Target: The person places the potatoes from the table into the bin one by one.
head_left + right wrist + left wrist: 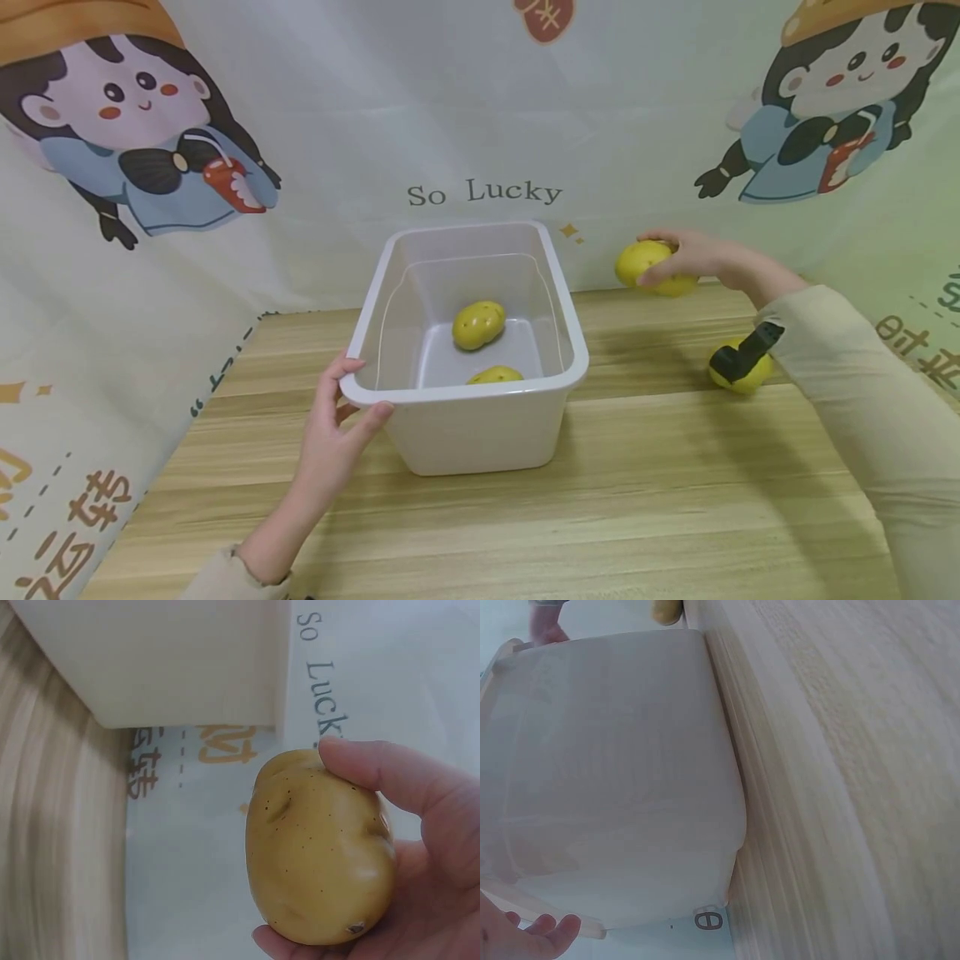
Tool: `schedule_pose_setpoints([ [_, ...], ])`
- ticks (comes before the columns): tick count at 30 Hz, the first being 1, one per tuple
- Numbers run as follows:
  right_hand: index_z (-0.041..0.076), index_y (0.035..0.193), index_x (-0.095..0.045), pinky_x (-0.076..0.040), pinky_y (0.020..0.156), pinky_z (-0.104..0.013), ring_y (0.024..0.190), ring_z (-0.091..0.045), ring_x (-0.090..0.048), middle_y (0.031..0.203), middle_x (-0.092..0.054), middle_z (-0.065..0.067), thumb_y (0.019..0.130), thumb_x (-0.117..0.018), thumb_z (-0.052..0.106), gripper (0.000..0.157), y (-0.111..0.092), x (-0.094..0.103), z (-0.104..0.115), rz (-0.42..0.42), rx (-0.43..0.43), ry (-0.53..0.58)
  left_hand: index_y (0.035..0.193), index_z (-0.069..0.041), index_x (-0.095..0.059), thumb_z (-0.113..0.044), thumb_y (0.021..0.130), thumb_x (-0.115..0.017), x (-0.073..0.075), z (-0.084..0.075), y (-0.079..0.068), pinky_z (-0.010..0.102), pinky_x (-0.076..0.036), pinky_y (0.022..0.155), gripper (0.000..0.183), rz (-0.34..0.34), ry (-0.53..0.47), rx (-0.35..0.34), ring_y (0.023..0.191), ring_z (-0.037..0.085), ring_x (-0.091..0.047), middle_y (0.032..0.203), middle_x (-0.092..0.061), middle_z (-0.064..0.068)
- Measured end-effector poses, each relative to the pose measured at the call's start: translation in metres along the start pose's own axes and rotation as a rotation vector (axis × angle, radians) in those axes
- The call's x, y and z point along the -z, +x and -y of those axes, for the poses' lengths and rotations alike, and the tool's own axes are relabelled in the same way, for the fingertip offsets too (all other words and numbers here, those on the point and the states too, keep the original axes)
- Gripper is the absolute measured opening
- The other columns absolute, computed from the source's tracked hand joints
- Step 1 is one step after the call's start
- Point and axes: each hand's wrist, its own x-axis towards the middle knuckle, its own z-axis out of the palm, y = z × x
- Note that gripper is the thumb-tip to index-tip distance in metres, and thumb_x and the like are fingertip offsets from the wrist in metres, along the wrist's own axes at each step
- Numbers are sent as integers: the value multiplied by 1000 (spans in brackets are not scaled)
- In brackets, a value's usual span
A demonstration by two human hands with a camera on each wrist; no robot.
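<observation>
A pale grey plastic bin (480,433) stands on the table. Inside it lie one whole potato (478,325) and a second potato (495,375), partly hidden by the near rim. My left hand (330,437) grips the bin's near left corner, fingers over the rim and thumb at the front. To the bin's right, my right hand (693,254) holds a yellow potato (643,262) above the table; in the right wrist view thumb and fingers wrap that potato (319,855). Another potato (750,375) rests on the table, partly covered by the right wrist's black camera mount.
The wooden table (637,500) spreads around the bin. A printed cloth (337,108) with cartoon figures and lettering hangs directly behind and along the sides. The right sleeve (862,400) reaches over the table's right part.
</observation>
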Motion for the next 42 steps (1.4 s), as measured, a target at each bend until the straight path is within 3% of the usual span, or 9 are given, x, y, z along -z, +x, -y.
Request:
schedule_pose_setpoints([
  [11,10,144,-21,-34,85,-43,105,-31,-38,130,-37,-18,82,-61,30,77,6,6,38,4,15,-29,125,-2,-36,0,82,-60,1,1,0,16,-39,84,50,-4,15,3,110,12,-39,147,-26,9],
  [25,14,144,-23,-35,84,-39,104,-28,-39,127,-39,-16,82,-60,31,74,17,7,74,11,38,-74,125,-2,-36,-1,82,-60,1,0,2,17,-39,85,50,0,10,10,111,13,-39,146,-28,8],
  [42,19,144,-25,-37,84,-35,103,-24,-41,128,-38,-11,81,-62,32,75,38,-9,117,51,45,-75,125,-2,-36,-1,81,-61,1,2,1,18,-38,85,50,-4,5,13,110,13,-39,146,-29,7],
])
